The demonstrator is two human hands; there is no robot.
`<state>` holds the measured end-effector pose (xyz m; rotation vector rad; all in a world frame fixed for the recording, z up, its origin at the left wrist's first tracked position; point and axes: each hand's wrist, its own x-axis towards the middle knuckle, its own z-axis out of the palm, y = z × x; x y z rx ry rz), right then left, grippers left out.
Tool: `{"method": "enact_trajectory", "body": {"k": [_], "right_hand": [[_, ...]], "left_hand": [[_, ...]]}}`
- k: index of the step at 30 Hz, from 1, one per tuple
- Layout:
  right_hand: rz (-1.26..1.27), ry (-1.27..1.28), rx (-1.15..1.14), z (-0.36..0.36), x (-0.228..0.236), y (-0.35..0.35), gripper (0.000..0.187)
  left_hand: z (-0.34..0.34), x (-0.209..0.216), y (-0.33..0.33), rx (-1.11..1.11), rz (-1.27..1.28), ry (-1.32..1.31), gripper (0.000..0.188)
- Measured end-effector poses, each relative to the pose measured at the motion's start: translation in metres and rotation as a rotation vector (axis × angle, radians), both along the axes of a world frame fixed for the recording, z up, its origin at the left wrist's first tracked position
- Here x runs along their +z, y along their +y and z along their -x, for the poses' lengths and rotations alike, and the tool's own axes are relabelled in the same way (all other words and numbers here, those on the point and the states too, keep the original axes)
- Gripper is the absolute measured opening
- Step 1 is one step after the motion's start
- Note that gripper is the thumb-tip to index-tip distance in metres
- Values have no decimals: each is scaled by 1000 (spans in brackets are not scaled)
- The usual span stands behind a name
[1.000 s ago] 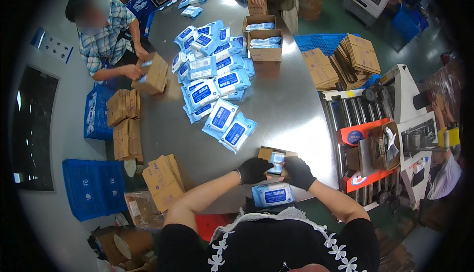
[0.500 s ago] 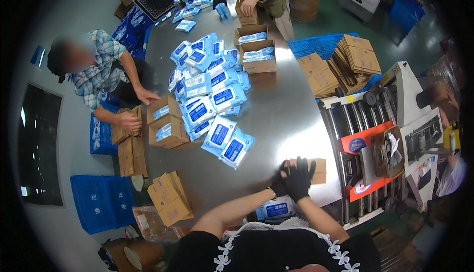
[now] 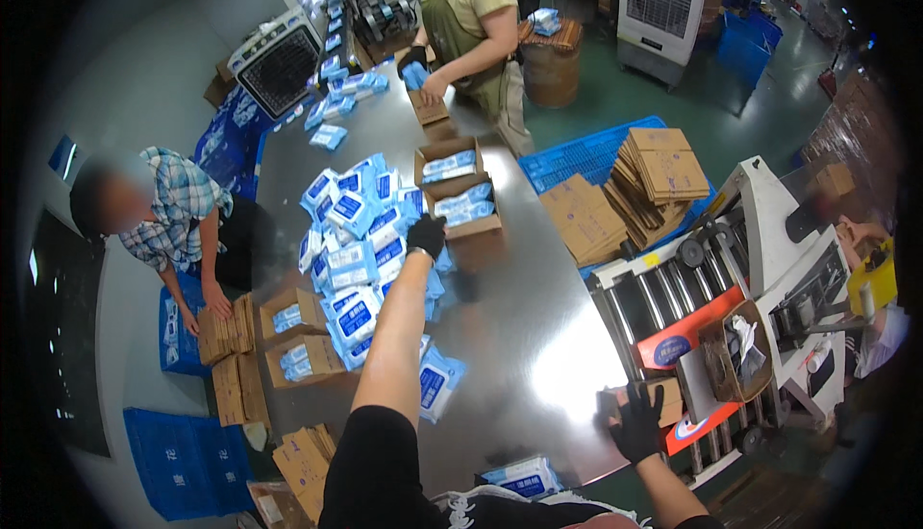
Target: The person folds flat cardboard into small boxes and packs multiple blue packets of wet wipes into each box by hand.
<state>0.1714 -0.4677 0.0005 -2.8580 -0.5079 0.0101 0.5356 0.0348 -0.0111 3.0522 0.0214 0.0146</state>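
My left hand, in a black glove, is stretched far forward across the metal table. It is beside an open carton holding blue-and-white wipe packs, at the right edge of a heap of such packs. Its fingers are too small and dark to make out. My right hand, also black-gloved, has its fingers spread against a small brown carton at the table's right edge, by the roller conveyor. One wipe pack lies near my body.
A taping machine with rollers stands at the right. Behind it, flattened cartons fill a blue crate. A co-worker at the left touches folded cartons; another at the far end handles a carton. Two filled cartons stand left of the heap.
My hands have parted: the left has reached forward to the cartons by the heap, while the right has moved the small carton rightward to the conveyor. The left co-worker's hands have dropped onto folded cartons.
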Motion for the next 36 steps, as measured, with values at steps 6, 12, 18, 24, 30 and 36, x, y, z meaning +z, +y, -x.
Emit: {"method": "enact_trajectory", "body": {"k": [6,12,18,24,30,36], "right_hand": [[-61,18,12,-11,0,-58,64],[-498,-85,12,14,-14,25,70],[-368,263,427,25,-7,140,56],[-268,426,241,-13,23,168,32],[-333,-226,171,-32,74,205,25],[-269,38,37,34,22,153,58]], "left_hand": [[92,-27,-16,-377,26,-398,17],[336,19,-83,-323,368,76,20],[413,32,-139,-764,331,65,23],[375,-3,-132,-468,1029,191,49],[407,-98,-170,-72,1093,106,81],[440,-118,-205,-445,1054,364,67]]}}
